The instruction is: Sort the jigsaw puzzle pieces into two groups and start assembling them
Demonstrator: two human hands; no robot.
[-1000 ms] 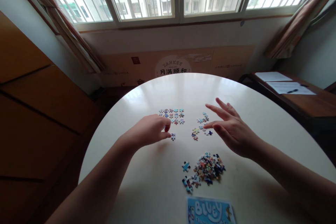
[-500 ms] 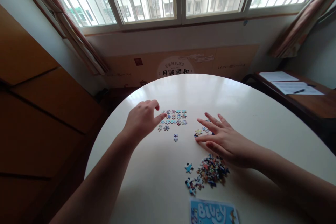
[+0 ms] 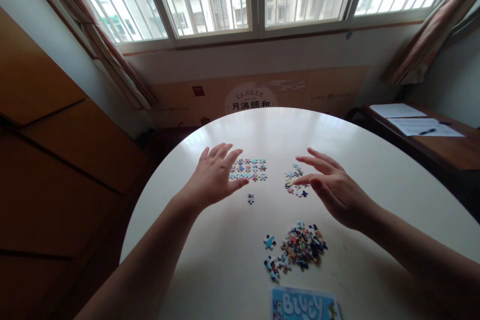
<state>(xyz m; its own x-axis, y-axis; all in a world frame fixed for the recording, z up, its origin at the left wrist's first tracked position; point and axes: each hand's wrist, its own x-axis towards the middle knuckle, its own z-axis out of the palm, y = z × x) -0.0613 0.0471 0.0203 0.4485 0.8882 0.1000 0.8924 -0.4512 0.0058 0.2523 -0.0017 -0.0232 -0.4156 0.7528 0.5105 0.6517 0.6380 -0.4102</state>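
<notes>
My left hand [image 3: 215, 175] hovers at the left side of rows of jigsaw pieces [image 3: 255, 168], its fingers spread and nothing in them. It hides part of those rows. Just in front of the rows lies a single jigsaw piece [image 3: 251, 199]. My right hand [image 3: 335, 187] is beside a small cluster of jigsaw pieces [image 3: 297, 191], fingers apart and holding nothing; its fingertips cover some of that cluster. Nearer to me is a heaped pile of jigsaw pieces [image 3: 303, 245], with a loose blue piece [image 3: 269, 242] to its left.
A blue box or card marked "Bluey" [image 3: 304, 305] lies at the near edge of view on the round white table [image 3: 210, 270]. To the right, papers [image 3: 423, 126] and a dark pen lie on a brown desk. A window and a printed board are beyond the table.
My left hand has opened from a curled shape into spread fingers. My right hand has shifted slightly up and right, uncovering more of the small cluster.
</notes>
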